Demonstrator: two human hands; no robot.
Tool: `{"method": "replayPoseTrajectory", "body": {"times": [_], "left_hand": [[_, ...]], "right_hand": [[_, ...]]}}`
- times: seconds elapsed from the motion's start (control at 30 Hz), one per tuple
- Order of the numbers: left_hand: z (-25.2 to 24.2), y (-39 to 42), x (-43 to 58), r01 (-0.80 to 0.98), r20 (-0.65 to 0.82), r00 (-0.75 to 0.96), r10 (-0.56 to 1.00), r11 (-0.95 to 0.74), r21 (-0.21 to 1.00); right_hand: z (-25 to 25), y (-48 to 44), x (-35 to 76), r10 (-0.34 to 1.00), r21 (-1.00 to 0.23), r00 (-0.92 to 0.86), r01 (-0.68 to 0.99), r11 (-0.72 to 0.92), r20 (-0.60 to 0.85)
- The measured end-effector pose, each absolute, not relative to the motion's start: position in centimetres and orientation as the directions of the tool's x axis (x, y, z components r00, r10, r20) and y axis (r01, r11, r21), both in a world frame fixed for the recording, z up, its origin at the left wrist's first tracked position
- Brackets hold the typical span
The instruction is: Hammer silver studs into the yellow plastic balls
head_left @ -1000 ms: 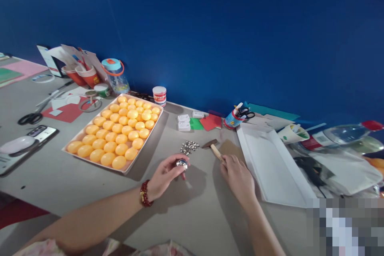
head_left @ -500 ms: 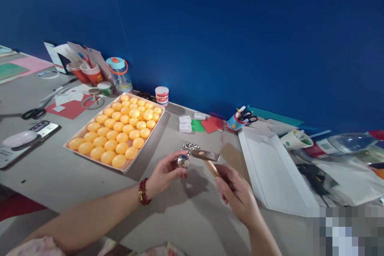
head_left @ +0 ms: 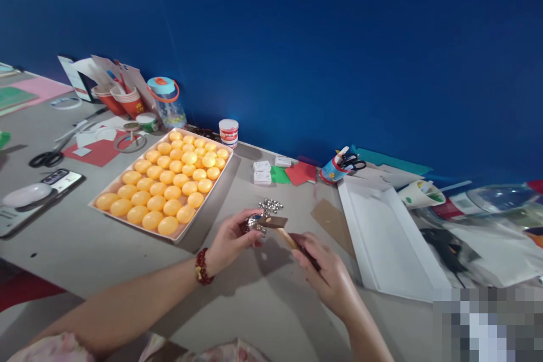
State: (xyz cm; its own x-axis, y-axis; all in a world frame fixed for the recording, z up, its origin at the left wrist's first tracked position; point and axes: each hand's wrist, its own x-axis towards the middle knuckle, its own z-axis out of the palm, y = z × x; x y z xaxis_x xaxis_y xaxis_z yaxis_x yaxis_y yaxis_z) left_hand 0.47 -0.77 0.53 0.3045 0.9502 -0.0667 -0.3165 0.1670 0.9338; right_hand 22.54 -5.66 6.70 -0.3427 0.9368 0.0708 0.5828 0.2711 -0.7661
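My left hand (head_left: pixel 229 244), with a dark red bead bracelet at its wrist, grips a small ball (head_left: pixel 253 224) studded with what look like silver thumbtacks. Its fingers curl round the left side. My right hand (head_left: pixel 321 269) is wrapped round the wooden handle of a hammer (head_left: pixel 274 223). The hammer's head lies over the right part of the ball, at or very close to its surface. Just behind both, a loose pile of silver thumbtacks (head_left: pixel 271 206) rests on the grey table.
To the left stands a shallow box (head_left: pixel 178 241) of orange table tennis balls. On the right lies a white tray-like box lid (head_left: pixel 390 243) beside a piece of brown cardboard (head_left: pixel 333 223). Small white boxes (head_left: pixel 262 178), red paper (head_left: pixel 301 172) and a pen cup (head_left: pixel 333 171) line the back.
My right hand has swung the hammer left and slightly down, from right of the ball onto it. My left hand keeps the ball in nearly the same place.
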Motion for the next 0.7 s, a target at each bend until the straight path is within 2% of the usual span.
{"method": "replayPoseTrajectory", "body": {"times": [0.7], "left_hand": [[0.72,-0.83,0.39,-0.311,-0.086,0.319,0.944,0.190,0.931]], "right_hand": [[6.19,-5.75,22.49,0.952,-0.761,-0.294,0.600,0.249,0.080]]}}
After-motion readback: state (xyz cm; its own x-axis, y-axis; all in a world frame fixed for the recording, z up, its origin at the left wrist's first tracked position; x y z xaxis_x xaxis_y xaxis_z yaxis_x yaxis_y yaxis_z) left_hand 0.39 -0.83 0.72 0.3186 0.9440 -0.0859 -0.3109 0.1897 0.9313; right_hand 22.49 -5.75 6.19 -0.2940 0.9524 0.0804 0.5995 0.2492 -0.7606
